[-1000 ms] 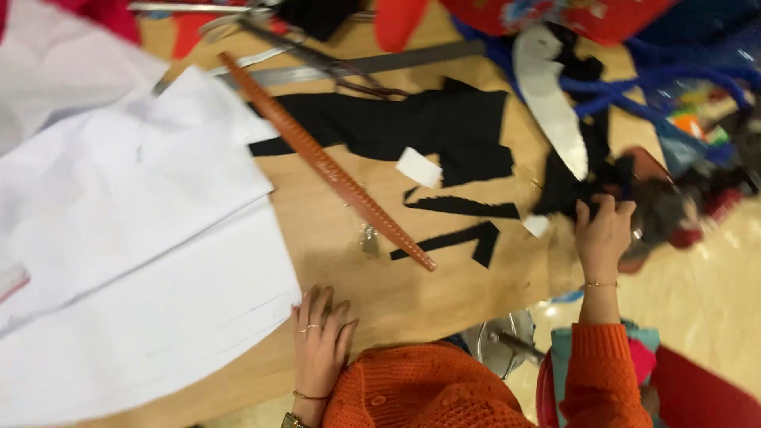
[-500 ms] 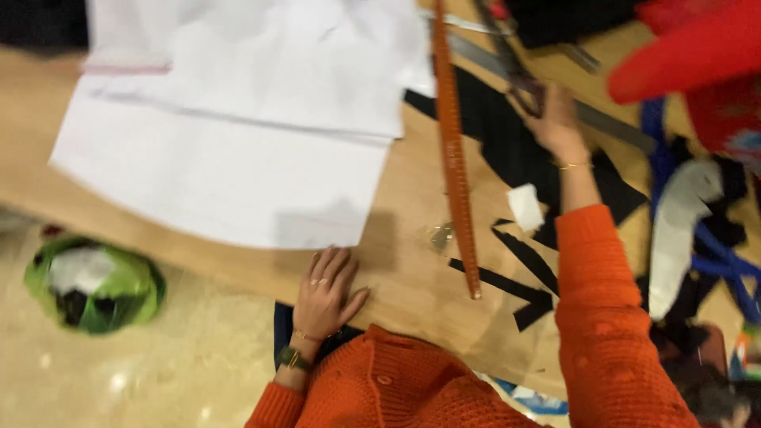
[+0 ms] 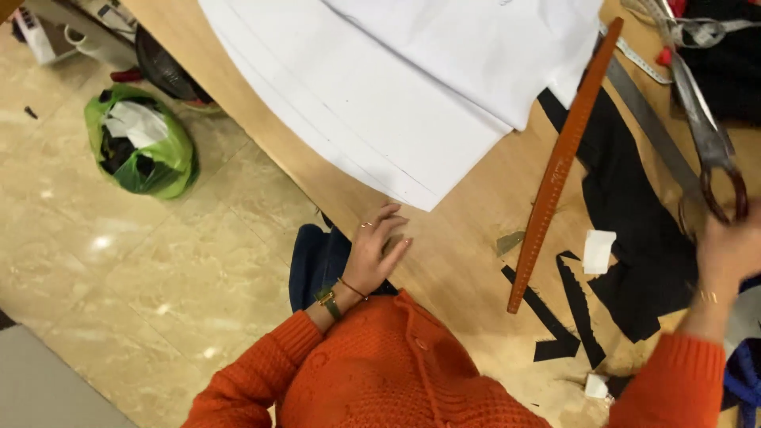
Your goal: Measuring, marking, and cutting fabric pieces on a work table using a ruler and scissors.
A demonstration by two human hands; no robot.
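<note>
Black fabric [image 3: 634,230] lies partly cut into strips on the wooden worktop [image 3: 468,238], uncut cloth remaining, as the right hand [image 3: 725,250] grips large metal scissors [image 3: 705,135] and the left hand [image 3: 379,250] rests spread at the edge.

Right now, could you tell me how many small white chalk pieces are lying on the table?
2: one white chalk piece on the black fabric beside the orange ruler, another near the table edge; others may be hidden.
</note>
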